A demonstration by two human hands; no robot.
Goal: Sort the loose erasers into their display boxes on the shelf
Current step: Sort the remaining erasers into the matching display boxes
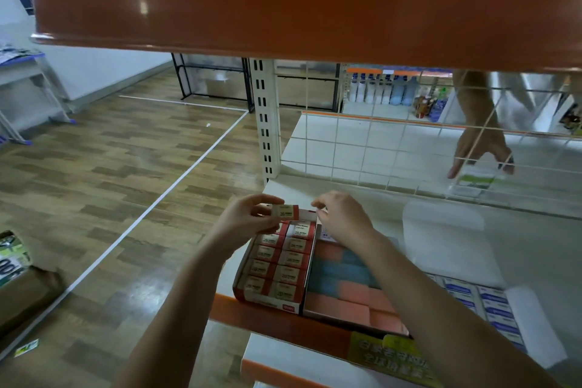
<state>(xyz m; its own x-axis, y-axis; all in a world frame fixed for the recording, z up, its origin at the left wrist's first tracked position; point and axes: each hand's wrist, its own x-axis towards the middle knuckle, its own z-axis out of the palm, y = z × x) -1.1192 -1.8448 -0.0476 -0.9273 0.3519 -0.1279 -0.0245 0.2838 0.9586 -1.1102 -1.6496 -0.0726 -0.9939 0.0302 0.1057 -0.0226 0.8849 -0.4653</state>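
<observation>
Eraser held over its box on the white shelf

I see my left hand [248,217] pinching a 2B eraser [285,212] above the back of the red display box [274,264], which sits at the white shelf's [535,246] orange front edge; my right hand [343,220], fingers curled, hovers just beside it, and I cannot tell whether it holds anything. A box of pink and blue erasers [343,287] touches the red one. Behind a wire grid [378,148], another person's hand [482,151] touches a pack; wood flooring [94,167] lies left.

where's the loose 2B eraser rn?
Head view, centre-left: the 2B eraser is pinched in the left hand, just above the far end of the red display box, beside the right hand.
</observation>
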